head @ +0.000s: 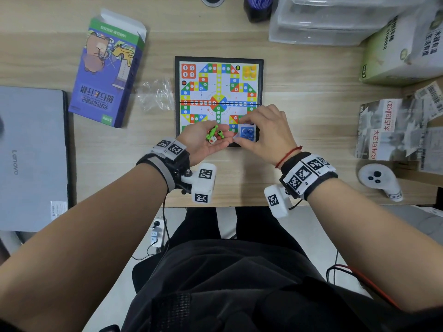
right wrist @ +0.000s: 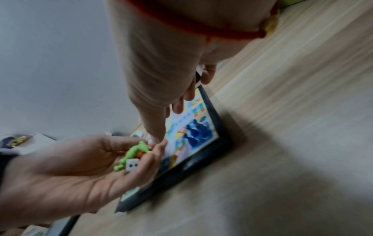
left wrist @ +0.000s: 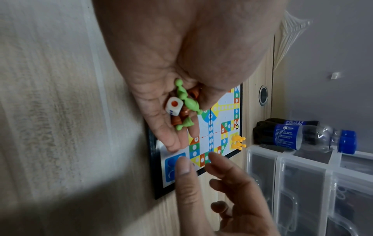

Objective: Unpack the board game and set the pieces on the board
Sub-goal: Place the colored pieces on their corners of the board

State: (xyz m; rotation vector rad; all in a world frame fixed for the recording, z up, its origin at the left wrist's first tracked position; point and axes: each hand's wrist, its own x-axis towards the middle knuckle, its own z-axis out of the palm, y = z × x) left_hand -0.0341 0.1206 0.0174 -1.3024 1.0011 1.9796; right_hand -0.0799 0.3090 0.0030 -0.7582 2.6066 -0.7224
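The colourful game board [head: 219,92] lies flat on the wooden desk. Yellow pieces [head: 250,71] stand on its far right corner and blue pieces [head: 248,134] on its near right corner. My left hand [head: 223,134] is cupped palm up over the board's near edge. It holds green pieces [left wrist: 188,103], orange pieces [left wrist: 175,119] and a white die [left wrist: 174,106]. My right hand [head: 238,130] hovers over the blue corner with its fingers spread and nothing in them. Its index fingertip [left wrist: 182,166] is at the blue square, next to my left fingertips.
The purple game box [head: 107,73] and a crumpled clear bag [head: 155,94] lie left of the board. A closed laptop [head: 31,159] sits at the far left. Clear drawers [head: 318,20] and a bottle [head: 257,8] stand behind, with packages [head: 393,130] and a white controller [head: 378,180] at the right.
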